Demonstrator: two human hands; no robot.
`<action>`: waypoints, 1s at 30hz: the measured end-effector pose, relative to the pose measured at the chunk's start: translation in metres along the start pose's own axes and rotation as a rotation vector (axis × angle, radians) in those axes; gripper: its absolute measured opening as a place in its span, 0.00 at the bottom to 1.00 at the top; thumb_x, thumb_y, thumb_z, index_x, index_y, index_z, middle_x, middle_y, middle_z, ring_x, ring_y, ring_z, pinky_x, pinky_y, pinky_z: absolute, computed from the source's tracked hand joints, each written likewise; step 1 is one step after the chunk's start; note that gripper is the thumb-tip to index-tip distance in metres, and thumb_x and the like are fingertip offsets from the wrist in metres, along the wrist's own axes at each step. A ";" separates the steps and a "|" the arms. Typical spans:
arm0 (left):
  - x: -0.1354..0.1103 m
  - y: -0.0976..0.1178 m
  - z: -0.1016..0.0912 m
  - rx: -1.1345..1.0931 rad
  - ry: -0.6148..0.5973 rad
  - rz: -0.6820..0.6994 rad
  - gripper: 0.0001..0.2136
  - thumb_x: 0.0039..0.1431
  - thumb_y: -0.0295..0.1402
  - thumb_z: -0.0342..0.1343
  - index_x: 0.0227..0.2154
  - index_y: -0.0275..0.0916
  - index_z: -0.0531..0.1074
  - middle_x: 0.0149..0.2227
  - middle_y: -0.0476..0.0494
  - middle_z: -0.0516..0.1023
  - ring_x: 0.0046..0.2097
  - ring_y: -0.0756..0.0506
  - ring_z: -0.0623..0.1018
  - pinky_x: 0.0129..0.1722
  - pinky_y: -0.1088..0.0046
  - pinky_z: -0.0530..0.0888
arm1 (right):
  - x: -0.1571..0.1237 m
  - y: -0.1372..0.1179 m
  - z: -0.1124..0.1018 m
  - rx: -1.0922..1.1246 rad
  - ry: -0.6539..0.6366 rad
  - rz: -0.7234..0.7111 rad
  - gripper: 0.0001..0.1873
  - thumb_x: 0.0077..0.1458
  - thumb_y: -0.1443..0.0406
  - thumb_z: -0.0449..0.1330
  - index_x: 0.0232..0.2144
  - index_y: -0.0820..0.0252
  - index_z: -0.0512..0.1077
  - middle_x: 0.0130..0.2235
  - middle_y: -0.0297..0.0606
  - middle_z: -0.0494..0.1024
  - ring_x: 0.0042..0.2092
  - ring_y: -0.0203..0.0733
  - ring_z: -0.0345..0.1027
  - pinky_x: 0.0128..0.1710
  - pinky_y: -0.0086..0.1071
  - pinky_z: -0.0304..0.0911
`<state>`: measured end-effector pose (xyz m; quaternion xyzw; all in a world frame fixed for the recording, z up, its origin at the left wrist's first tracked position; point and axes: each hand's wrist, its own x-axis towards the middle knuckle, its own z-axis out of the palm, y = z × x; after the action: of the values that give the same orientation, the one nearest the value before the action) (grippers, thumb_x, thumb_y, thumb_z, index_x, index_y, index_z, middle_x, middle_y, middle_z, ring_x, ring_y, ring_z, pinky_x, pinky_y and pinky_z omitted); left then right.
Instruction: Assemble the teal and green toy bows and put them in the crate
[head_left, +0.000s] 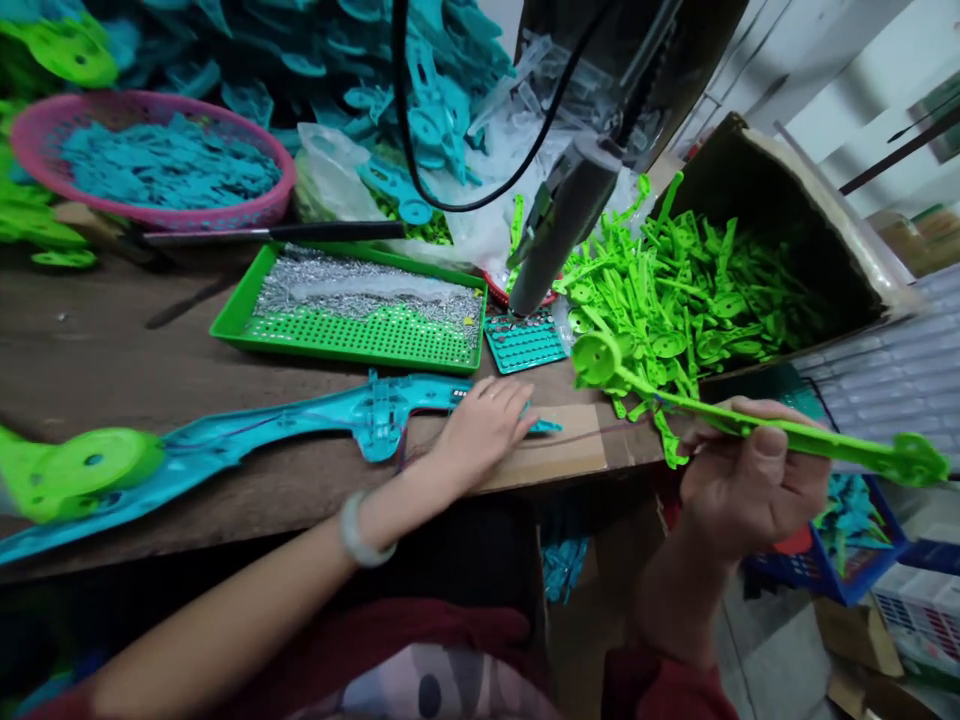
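My left hand lies palm down, fingers stretched out, over the narrow right end of a long blue plastic shell. The shell lies along the bench edge; a thin dark wire runs inside it and out past my fingers to the right. A green round-ended plastic piece overlaps its left end. Raised at the right, my right hand pinches a long thin green plastic piece between thumb and fingers. That piece has rounded ends and hangs just before a heap of similar green pieces.
A green tray of small metal screws stands behind the shell, beside a small teal tray. A grey upright tool hangs above it. Further back are a pink basket of blue parts and a tipped cardboard box.
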<state>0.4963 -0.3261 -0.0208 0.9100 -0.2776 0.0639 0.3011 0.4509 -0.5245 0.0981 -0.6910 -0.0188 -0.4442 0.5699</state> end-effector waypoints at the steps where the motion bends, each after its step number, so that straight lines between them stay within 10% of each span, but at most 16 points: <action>1: -0.010 -0.002 0.003 -0.006 -0.023 0.019 0.17 0.71 0.35 0.44 0.51 0.29 0.71 0.52 0.31 0.78 0.56 0.37 0.76 0.58 0.52 0.70 | -0.001 0.002 0.003 0.041 -0.041 0.048 0.08 0.57 0.60 0.63 0.35 0.58 0.75 0.32 0.34 0.74 0.24 0.34 0.67 0.19 0.28 0.64; 7: -0.090 0.022 -0.027 -0.225 0.030 0.047 0.25 0.70 0.43 0.45 0.64 0.34 0.59 0.60 0.28 0.71 0.63 0.34 0.69 0.60 0.50 0.70 | -0.012 0.055 0.025 0.251 -0.346 0.776 0.12 0.57 0.55 0.63 0.33 0.58 0.71 0.21 0.28 0.71 0.18 0.31 0.62 0.13 0.21 0.56; 12: -0.104 0.045 -0.048 -0.495 -0.264 -0.163 0.24 0.68 0.35 0.51 0.65 0.44 0.54 0.44 0.45 0.80 0.35 0.49 0.80 0.37 0.75 0.80 | -0.033 0.102 0.046 0.300 -0.472 1.155 0.20 0.46 0.52 0.69 0.30 0.59 0.68 0.17 0.26 0.69 0.15 0.30 0.58 0.09 0.19 0.49; 19: -0.074 0.041 -0.042 -0.304 0.238 -0.243 0.13 0.66 0.38 0.55 0.47 0.39 0.62 0.52 0.32 0.69 0.54 0.38 0.74 0.49 0.57 0.77 | -0.022 0.076 0.052 0.433 -0.389 1.114 0.16 0.52 0.54 0.65 0.33 0.56 0.66 0.19 0.22 0.65 0.16 0.28 0.55 0.10 0.18 0.48; 26: -0.065 0.043 -0.045 -0.730 -0.177 -0.194 0.09 0.71 0.39 0.50 0.48 0.46 0.69 0.37 0.50 0.80 0.39 0.49 0.81 0.40 0.73 0.79 | -0.010 0.056 0.049 0.425 -0.504 0.957 0.13 0.60 0.53 0.59 0.34 0.55 0.65 0.20 0.24 0.66 0.16 0.29 0.58 0.10 0.19 0.50; 30: -0.080 0.024 -0.054 -0.513 0.022 -0.143 0.09 0.73 0.33 0.45 0.45 0.44 0.70 0.38 0.51 0.81 0.39 0.51 0.81 0.36 0.78 0.76 | -0.018 0.088 0.043 0.294 -0.543 1.167 0.16 0.52 0.54 0.65 0.32 0.59 0.67 0.18 0.25 0.69 0.15 0.29 0.60 0.10 0.19 0.52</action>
<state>0.4188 -0.2730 0.0127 0.8204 -0.2162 -0.0201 0.5289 0.5119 -0.5124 0.0207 -0.5903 0.1554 0.1351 0.7805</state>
